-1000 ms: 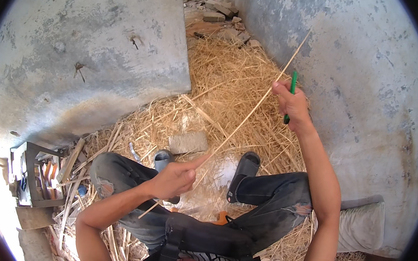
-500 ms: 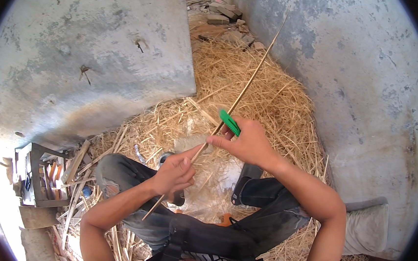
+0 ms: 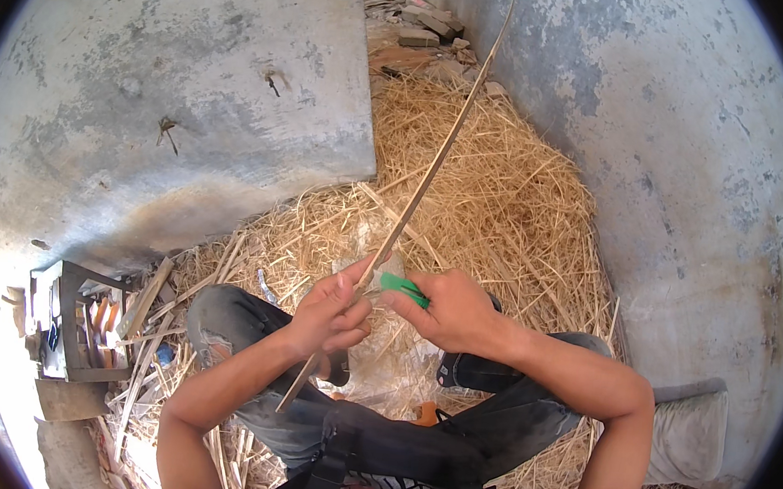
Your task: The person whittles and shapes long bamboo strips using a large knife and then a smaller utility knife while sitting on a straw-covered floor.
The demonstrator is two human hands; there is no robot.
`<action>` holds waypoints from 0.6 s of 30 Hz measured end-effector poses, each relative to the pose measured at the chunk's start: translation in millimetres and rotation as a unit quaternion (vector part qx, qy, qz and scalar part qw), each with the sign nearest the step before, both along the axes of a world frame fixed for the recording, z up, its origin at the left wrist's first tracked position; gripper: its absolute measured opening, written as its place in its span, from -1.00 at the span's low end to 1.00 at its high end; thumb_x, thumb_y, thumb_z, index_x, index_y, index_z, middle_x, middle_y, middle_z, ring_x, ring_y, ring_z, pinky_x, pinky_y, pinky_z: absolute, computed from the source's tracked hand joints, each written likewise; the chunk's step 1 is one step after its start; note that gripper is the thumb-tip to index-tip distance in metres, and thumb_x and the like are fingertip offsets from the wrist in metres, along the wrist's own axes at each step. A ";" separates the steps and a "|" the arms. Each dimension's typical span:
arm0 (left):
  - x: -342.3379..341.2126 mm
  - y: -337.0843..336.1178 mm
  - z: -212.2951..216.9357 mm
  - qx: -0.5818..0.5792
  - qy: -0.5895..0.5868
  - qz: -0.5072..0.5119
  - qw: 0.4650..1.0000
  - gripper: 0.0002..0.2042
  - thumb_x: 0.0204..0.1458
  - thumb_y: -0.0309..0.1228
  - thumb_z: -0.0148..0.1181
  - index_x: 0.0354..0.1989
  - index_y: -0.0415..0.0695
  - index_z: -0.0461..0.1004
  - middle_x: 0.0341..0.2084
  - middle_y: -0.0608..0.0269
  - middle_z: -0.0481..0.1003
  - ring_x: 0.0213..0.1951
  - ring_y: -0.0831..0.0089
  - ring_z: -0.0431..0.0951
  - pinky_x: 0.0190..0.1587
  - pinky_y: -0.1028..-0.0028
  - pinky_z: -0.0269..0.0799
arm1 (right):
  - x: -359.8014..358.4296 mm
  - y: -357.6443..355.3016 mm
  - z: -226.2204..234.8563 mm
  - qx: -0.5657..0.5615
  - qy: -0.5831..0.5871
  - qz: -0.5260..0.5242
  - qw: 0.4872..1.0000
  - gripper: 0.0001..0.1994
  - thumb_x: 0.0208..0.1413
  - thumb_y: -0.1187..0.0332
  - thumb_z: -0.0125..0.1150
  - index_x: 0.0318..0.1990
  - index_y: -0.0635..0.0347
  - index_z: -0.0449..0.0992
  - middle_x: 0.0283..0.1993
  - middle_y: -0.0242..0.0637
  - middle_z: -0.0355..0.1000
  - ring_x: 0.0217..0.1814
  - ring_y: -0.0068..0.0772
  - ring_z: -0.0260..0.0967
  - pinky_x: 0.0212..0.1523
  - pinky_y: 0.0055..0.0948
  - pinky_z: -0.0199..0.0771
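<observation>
— Fingers of the left hand (image 3: 330, 318) curl around a long thin strip of cane (image 3: 424, 185), pinching it near its lower end; the forearm comes up from the lower edge, bent at the elbow

— And the other one?

— Right hand (image 3: 451, 312) is closed on a green-handled tool (image 3: 404, 289), pressed against the strip just beside the left thumb. Both hands sit almost touching above the knees

— What's the strip like?

— Pale, flat, slender, slightly bowed, rising toward the far corner between the two rough grey concrete walls (image 3: 191, 100). Dry golden straw (image 3: 506, 189) covers the floor, loose and tangled. A small metal crate (image 3: 67, 329) stands at the left edge of the straw

— Any change from a moment ago?

— Yes, the right hand has drawn down along the strip from out near its far end to meet the left; the left has barely shifted
</observation>
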State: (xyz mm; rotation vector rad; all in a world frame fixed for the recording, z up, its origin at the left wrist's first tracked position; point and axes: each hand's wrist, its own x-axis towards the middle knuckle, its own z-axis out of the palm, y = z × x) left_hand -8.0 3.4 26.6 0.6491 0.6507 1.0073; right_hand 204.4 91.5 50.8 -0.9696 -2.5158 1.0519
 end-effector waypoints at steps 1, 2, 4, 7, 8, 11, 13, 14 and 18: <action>-0.5 -0.6 0.0 0.001 -0.002 0.002 1.000 -0.22 0.27 0.18 -0.10 0.53 -0.02 -0.06 -0.78 0.56 0.00 -0.83 0.70 0.05 -0.77 0.66 -0.02 | -0.1 0.7 0.7 0.006 0.004 0.004 1.000 -0.44 0.30 -0.13 0.05 -0.42 0.26 0.55 -0.64 0.03 0.43 -0.53 0.18 0.47 -0.45 0.03 0.45; -0.9 -1.0 -0.5 0.004 -0.002 0.002 1.000 -0.22 0.27 0.18 -0.10 0.53 -0.03 -0.06 -0.78 0.56 0.00 -0.83 0.70 0.06 -0.77 0.66 -0.02 | 0.1 1.2 1.8 0.011 0.008 0.007 1.000 -0.44 0.29 -0.13 0.06 -0.42 0.26 0.55 -0.64 0.02 0.43 -0.53 0.17 0.47 -0.45 0.03 0.45; -0.6 -1.7 -2.6 0.009 -0.002 0.002 1.000 -0.22 0.27 0.19 -0.11 0.53 -0.03 -0.06 -0.78 0.56 0.01 -0.83 0.70 0.06 -0.76 0.65 -0.01 | -0.3 0.2 3.5 0.021 0.004 0.015 1.000 -0.45 0.29 -0.12 0.07 -0.42 0.26 0.55 -0.64 0.02 0.42 -0.54 0.16 0.47 -0.46 0.03 0.45; -1.1 -1.8 -3.5 0.030 -0.030 -0.018 0.999 -0.36 0.39 0.02 -0.20 0.54 0.01 -0.08 -0.75 0.49 0.08 -0.80 0.65 0.02 -0.68 0.63 0.04 | -1.8 -3.1 5.9 0.031 -0.023 0.012 0.999 -0.46 0.29 -0.11 0.08 -0.42 0.26 0.55 -0.64 0.02 0.42 -0.53 0.16 0.48 -0.45 0.03 0.45; -0.9 -2.3 -4.4 0.031 -0.011 -0.016 0.999 -0.32 0.36 0.07 -0.16 0.54 -0.01 -0.07 -0.75 0.50 0.06 -0.80 0.66 0.03 -0.69 0.63 0.03 | -3.0 -3.0 7.5 0.033 -0.032 -0.001 0.999 -0.46 0.29 -0.11 0.08 -0.42 0.26 0.55 -0.64 0.03 0.42 -0.52 0.16 0.48 -0.44 0.03 0.45; 0.3 -6.1 -5.8 0.028 0.028 -0.017 0.999 -0.25 0.30 0.14 -0.10 0.53 -0.04 -0.05 -0.77 0.51 0.04 -0.80 0.67 0.03 -0.70 0.63 0.00 | -3.4 23.0 10.4 -0.003 -0.034 -0.073 0.997 -0.44 0.29 -0.12 0.06 -0.39 0.29 0.57 -0.62 0.07 0.44 -0.51 0.19 0.48 -0.42 0.04 0.45; -2.5 -9.9 -1.6 0.025 0.028 -0.028 0.999 -0.27 0.32 0.11 -0.10 0.53 -0.05 -0.06 -0.77 0.50 0.05 -0.79 0.67 0.01 -0.68 0.63 0.01 | -0.6 31.5 12.2 -0.020 -0.039 -0.084 0.996 -0.42 0.30 -0.14 0.05 -0.35 0.31 0.59 -0.59 0.10 0.45 -0.50 0.20 0.48 -0.41 0.04 0.46; -3.7 -10.7 -1.9 0.027 0.024 -0.028 0.999 -0.27 0.33 0.10 -0.10 0.53 -0.05 -0.07 -0.76 0.50 0.05 -0.79 0.67 0.01 -0.68 0.62 0.00 | 0.9 29.4 14.3 -0.018 -0.048 -0.065 0.997 -0.41 0.30 -0.15 0.04 -0.33 0.33 0.60 -0.58 0.11 0.45 -0.49 0.21 0.48 -0.40 0.05 0.46; -2.9 -9.3 -8.9 0.036 0.026 -0.029 0.999 -0.30 0.36 0.04 -0.09 0.54 -0.07 -0.08 -0.77 0.50 0.05 -0.78 0.68 0.00 -0.67 0.62 0.00 | 0.1 1.9 7.6 0.022 -0.055 0.025 0.998 -0.36 0.30 -0.18 0.01 -0.32 0.36 0.60 -0.57 0.14 0.45 -0.49 0.21 0.48 -0.38 0.04 0.46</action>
